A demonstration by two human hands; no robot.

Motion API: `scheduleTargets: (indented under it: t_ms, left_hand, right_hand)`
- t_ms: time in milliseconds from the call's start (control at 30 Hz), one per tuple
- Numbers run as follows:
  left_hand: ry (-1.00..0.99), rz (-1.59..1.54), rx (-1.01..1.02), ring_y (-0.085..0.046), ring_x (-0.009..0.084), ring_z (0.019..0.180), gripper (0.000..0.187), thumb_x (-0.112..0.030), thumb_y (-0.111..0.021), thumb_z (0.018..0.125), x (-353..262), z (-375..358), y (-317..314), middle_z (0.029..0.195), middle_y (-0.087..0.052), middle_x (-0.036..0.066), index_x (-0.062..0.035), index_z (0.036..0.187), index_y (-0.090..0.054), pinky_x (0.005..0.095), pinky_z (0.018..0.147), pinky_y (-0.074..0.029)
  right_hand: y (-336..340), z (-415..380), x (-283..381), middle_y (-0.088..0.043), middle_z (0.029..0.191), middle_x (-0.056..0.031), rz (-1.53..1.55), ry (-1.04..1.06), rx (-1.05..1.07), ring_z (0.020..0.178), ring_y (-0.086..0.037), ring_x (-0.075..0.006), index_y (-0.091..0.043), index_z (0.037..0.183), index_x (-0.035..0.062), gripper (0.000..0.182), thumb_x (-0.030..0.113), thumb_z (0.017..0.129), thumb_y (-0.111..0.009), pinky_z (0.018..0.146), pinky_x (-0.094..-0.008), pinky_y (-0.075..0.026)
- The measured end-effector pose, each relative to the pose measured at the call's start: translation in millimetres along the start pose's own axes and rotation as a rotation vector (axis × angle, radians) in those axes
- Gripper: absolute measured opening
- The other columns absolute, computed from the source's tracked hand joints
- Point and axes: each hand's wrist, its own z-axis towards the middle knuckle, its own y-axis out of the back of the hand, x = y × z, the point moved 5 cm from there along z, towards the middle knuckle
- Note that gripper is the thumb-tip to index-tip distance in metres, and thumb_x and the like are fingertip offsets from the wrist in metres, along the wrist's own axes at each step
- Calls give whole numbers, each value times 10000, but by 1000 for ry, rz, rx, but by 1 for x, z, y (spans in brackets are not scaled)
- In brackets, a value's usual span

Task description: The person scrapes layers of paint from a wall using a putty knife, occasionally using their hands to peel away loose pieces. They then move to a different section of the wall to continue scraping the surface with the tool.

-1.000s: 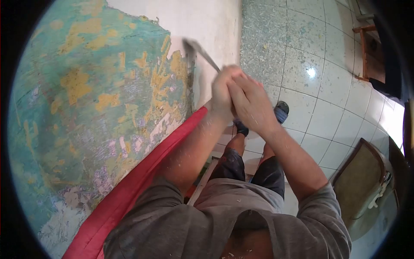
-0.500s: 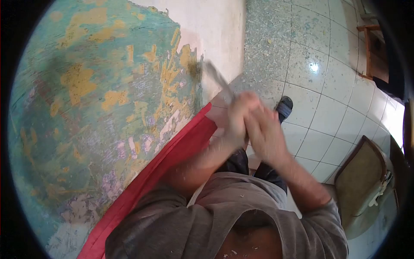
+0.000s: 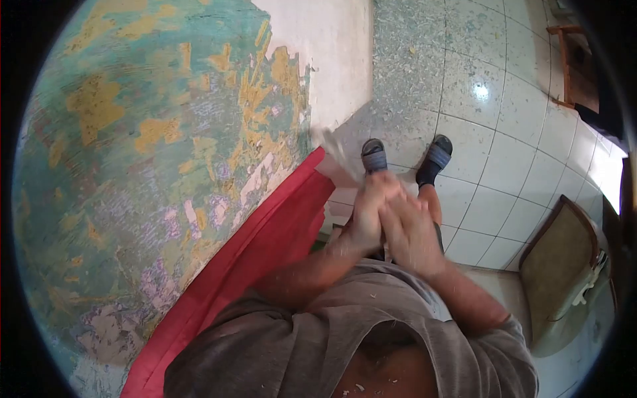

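Note:
A metal scraper [image 3: 340, 152], blurred by motion, points up and left from my clasped hands, its tip beside the bare pale edge of the wall. My left hand [image 3: 368, 215] is closed around the handle end. Pressed against it, my right hand [image 3: 413, 232] is also closed, wrapped over the same grip; the handle itself is hidden by the fingers. To the left, the wall [image 3: 146, 166] carries patchy green, yellow and lilac old paint. Its pale stripped part [image 3: 332, 60] is nearest the blade.
A red cloth [image 3: 265, 219] runs along the wall's lower edge. Paint flakes [image 3: 408, 73] litter the tiled floor [image 3: 488, 159]. My sandalled feet stand below my hands. A cushioned chair [image 3: 561, 255] is at the right, with a wooden piece of furniture [image 3: 567, 66] further back.
My hands and the scraper have come down and closer to my body, the blade dropping along the wall edge. Both feet now show, and the view has shifted slightly.

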Motion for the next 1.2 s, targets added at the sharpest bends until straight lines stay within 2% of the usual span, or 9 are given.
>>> scheduleTargets:
  t_ms: [233,300,533,600,733,833,900,1000,1200]
  left_hand:
    - [20,-130,-72,-610,287,749,309,-316,-458,912,-13,13,31,712,-567,127,-53,752,-483,435,800,-513]
    - [-10,-29,-77,-615,294,756,317,-330,-465,911,-20,22,27,719,-571,132,-52,761,-481,441,801,-512]
    - [47,-24,23,-633,313,779,266,-289,-500,870,13,-27,10,719,-589,151,-51,753,-490,484,799,-517]
    - [17,-176,-203,-619,305,764,271,-288,-519,861,1,-8,23,717,-589,151,-54,727,-492,484,796,-517]
    - [17,-76,-161,-605,303,766,277,-300,-508,873,11,-3,17,717,-591,149,-61,733,-494,474,801,-504]
    - [37,-3,-104,-606,298,756,308,-305,-478,900,19,-31,11,714,-587,146,-50,728,-494,467,802,-501]
    - [-32,-35,-106,-611,296,752,331,-315,-460,914,27,-16,46,713,-586,144,-44,728,-497,465,803,-505]
    - [8,-29,-202,-625,286,736,376,-344,-429,937,-4,25,45,713,-583,129,-30,748,-511,443,801,-513]
    - [-17,36,-82,-634,296,726,323,-282,-464,918,27,5,19,732,-599,153,-17,740,-512,455,751,-546]
  right_hand:
    - [-28,26,2,-621,927,-256,-19,190,-12,829,-611,-462,-620,884,-10,273,205,982,-483,684,-519,-468]
    - [-33,49,-9,-597,909,-247,304,-124,8,832,-596,-459,-620,856,-12,274,199,972,-491,694,-531,-449]
    - [-14,-21,6,-602,894,-231,102,25,-58,864,-584,-447,-619,874,-7,222,186,942,-535,762,-523,-455]
    - [-17,6,0,-624,885,-232,13,130,17,840,-611,-437,-637,934,-11,240,201,959,-526,747,-483,-479]
    - [-18,4,-16,-641,849,-233,341,-159,113,837,-637,-414,-639,994,-12,280,233,997,-504,749,-444,-490]
    - [-19,-15,-7,-609,804,-150,217,-123,95,737,-601,-258,-616,959,-37,273,194,1009,-478,698,-359,-468]
    - [-17,-11,5,-610,800,-166,148,192,-182,759,-624,-284,-616,955,-40,263,176,999,-473,694,-390,-469]
    - [-34,53,-17,-614,935,-241,169,83,29,900,-609,-434,-597,942,-43,196,140,918,-530,736,-483,-480]
    - [-6,5,-27,-609,935,-234,134,67,-7,890,-602,-441,-589,880,-45,186,133,906,-542,721,-485,-480]
